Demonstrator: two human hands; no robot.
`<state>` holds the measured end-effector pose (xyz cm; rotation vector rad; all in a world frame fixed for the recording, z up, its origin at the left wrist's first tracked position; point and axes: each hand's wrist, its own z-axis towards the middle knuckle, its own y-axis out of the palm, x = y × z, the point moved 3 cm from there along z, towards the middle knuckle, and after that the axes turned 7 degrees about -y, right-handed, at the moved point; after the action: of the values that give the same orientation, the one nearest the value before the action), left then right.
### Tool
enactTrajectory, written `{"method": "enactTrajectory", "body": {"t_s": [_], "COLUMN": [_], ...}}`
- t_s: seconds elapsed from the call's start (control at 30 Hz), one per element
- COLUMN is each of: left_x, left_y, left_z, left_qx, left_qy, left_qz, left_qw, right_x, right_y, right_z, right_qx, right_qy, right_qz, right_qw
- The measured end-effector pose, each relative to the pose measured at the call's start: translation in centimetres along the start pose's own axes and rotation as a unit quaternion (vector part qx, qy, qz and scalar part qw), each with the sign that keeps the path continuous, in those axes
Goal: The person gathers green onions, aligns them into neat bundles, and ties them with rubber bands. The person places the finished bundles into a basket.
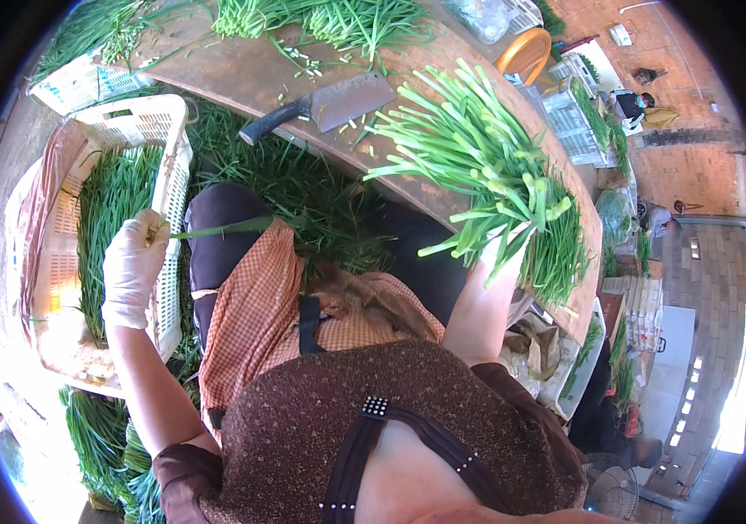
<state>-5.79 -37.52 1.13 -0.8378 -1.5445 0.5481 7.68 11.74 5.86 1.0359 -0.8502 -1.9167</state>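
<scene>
My gloved left hand pinches a single long green leaf, which stretches out to the right over my knee. Below that hand is a white plastic crate with chives lying lengthwise in it. My gloved right hand is largely hidden under a thick bunch of chives or similar green stalks; its fingers wrap the bunch over the table's edge. The cut stalk ends fan out to the left. A cleaver with a dark handle lies on the wooden table, left of the bunch.
More chive bunches lie along the table's far side, among small cut stem pieces. Loose leaves heap on the floor under the table. Bundled greens stand at lower left. Crates, a fan and other people are at right.
</scene>
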Motion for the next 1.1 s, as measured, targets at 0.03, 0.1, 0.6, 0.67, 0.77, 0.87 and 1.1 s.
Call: {"method": "enactTrajectory", "body": {"t_s": [0.03, 0.1, 0.6, 0.67, 0.77, 0.87, 1.1], "left_x": [0.7, 4.5, 17.7, 17.0, 15.9, 15.3, 10.7], "left_y": [-0.5, -1.1, 7.6, 8.1, 8.8, 8.8, 5.4], "left_z": [-0.2, -0.8, -3.7, -3.7, -3.9, -4.1, -4.9], "left_qx": [0.019, 0.106, 0.065, 0.015, -0.141, -0.248, -0.349], "left_qy": [-0.041, 0.121, 0.458, 0.416, 0.259, 0.218, 0.107], "left_qz": [0.029, 0.036, -0.154, -0.184, -0.433, -0.528, -0.523], "left_qw": [0.999, 0.986, 0.873, 0.89, 0.851, 0.782, 0.77], "right_x": [0.5, 1.4, 5.1, 5.2, 5.1, 4.8, 1.4], "right_y": [0.1, -0.1, 2.1, 2.2, 1.9, 1.1, -0.7], "right_z": [0.5, 1.2, 1.9, 1.9, 1.7, 1.7, 1.3], "right_qx": [0.013, 0.04, 0.091, 0.102, 0.119, 0.112, 0.077], "right_qy": [-0.028, -0.08, -0.19, -0.193, -0.196, -0.184, -0.164], "right_qz": [-0.008, -0.029, -0.138, -0.124, -0.095, -0.067, -0.013], "right_qw": [0.999, 0.996, 0.968, 0.968, 0.969, 0.974, 0.983]}}
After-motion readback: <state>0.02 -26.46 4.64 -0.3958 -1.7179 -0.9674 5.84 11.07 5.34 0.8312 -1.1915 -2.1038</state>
